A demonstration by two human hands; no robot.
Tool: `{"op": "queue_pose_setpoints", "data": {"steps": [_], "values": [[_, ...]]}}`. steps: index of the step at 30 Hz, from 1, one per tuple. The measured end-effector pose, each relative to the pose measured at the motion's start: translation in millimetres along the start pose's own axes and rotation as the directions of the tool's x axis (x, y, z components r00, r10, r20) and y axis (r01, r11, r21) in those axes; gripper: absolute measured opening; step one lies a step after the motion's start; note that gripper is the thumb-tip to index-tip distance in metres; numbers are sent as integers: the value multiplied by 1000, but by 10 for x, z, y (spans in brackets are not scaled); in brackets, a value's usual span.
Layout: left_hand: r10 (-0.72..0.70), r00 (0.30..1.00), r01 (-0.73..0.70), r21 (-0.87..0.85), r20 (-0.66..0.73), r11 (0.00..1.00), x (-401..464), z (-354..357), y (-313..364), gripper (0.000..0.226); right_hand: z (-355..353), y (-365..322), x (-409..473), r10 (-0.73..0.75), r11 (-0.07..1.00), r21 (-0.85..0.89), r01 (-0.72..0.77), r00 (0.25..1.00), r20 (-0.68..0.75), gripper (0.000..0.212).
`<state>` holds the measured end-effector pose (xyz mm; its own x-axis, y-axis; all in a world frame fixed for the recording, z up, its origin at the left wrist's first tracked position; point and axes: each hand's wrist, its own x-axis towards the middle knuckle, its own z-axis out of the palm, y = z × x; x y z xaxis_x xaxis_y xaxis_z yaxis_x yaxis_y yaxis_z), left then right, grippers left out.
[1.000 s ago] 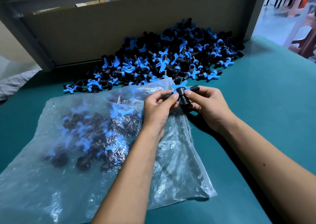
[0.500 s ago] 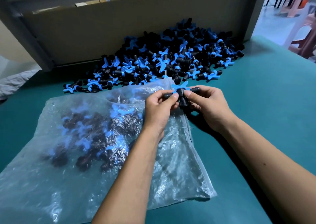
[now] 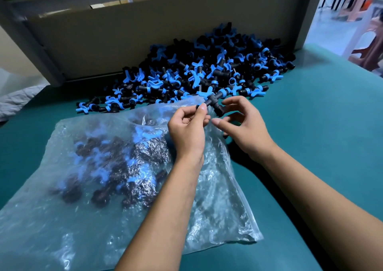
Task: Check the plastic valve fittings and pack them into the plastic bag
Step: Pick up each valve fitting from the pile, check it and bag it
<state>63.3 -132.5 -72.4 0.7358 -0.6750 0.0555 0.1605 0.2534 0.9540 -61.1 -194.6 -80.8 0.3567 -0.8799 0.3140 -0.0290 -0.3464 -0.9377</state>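
Left hand [image 3: 187, 128]: raised over the mouth of the bag, fingers [image 3: 202, 107] curled, thumb and forefinger pinching one end of a single valve fitting.
Right hand [image 3: 244, 125]: at 3 o'clock of the left hand, close beside it; fingers half curled and spread. The upper fingertips lie against the fitting's black body; whether they grip it I cannot tell. The thumb points toward the left hand, clear of the part.
Valve fitting [image 3: 213, 101]: black T-shaped body with a blue winged handle, held in the air between both hands, just above the bag's top edge.
Plastic bag [image 3: 62, 198]: clear, crinkled, lying flat on the worktop at 7 o'clock of the hands; a cluster of black and blue fittings shows through it in its upper half.
Loose pile of fittings [image 3: 207, 69]: heaped at 12 o'clock of the hands, against a grey board [image 3: 124, 42] standing on edge.
Worktop [image 3: 321, 125]: teal surface carrying bag and pile.
Stools [image 3: 369, 49]: plastic, off the worktop at 2 o'clock.
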Motion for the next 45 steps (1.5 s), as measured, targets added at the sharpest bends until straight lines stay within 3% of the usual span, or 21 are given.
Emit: {"op": "queue_pose_setpoints", "data": {"steps": [2,4,6,7,8,10,12,14,16,19,21,23,25,27,29,33,36,38,41,43,45], "values": [[3,1000,-3,19,15,1000,-36,43,17,13,-5,-9,-11,-43,997,-62,41,998,-36,36],[18,999,-18,16,44,1000,-63,82,53,14,-18,-13,-6,-21,1000,-18,20,997,-76,26],[60,995,-66,78,76,995,-85,102,77,19,-28,-45,5,104,969,235,-82,991,-86,9],[82,993,-96,178,82,979,-102,102,78,24,-45,-69,23,196,901,407,-149,978,-75,3],[105,991,-127,340,81,932,-120,91,72,27,-80,-92,46,294,802,557,-215,954,-55,9],[188,977,-202,710,100,674,-154,43,45,35,-182,-118,83,428,571,764,-301,903,36,22],[227,956,-272,854,186,444,-175,15,13,39,-254,-129,100,467,404,856,-323,877,110,27],[197,958,-274,871,209,408,-166,15,-9,36,-260,-128,109,473,346,881,-324,871,135,27],[176,969,-234,862,171,450,-152,3,6,25,-244,-125,111,479,335,884,-325,867,137,25],[163,983,-167,788,86,592,-157,-19,75,16,-246,-96,122,459,403,858,-318,882,112,13],[151,988,-111,675,-1,729,-161,-7,152,14,-241,-67,115,386,549,782,-295,919,76,17],[189,978,-107,570,-87,815,-160,24,248,11,-199,-56,70,273,732,631,-255,959,70,26],[271,954,-201,401,-128,894,-139,65,338,15,-135,-62,18,150,896,411,-169,986,78,33],[351,926,-302,286,-138,909,-131,93,428,14,-70,-84,-23,11,983,182,-33,993,119,34],[425,898,-383,276,-113,882,-143,117,493,14,-14,-135,-62,-106,994,10,107,975,197,30],[527,849,-482,340,-47,807,-185,158,572,12,204,-321,-178,-158,988,40,152,953,258,20],[588,809,-542,377,-8,751,-214,177,617,10,428,-352,-274,-164,981,-46,186,938,304,35],[614,789,-566,391,3,726,-220,180,639,10,545,-345,-307,-239,933,-185,308,917,320,46],[630,776,-580,396,4,712,-204,165,637,10,565,-440,-320,-221,939,-179,293,914,341,39],[616,788,-564,406,4,719,-190,146,597,11,487,-480,-305,-165,986,26,163,956,244,36],[580,814,-525,435,8,731,-177,128,517,12,401,-449,-243,-93,993,82,86,993,76,25]]}}
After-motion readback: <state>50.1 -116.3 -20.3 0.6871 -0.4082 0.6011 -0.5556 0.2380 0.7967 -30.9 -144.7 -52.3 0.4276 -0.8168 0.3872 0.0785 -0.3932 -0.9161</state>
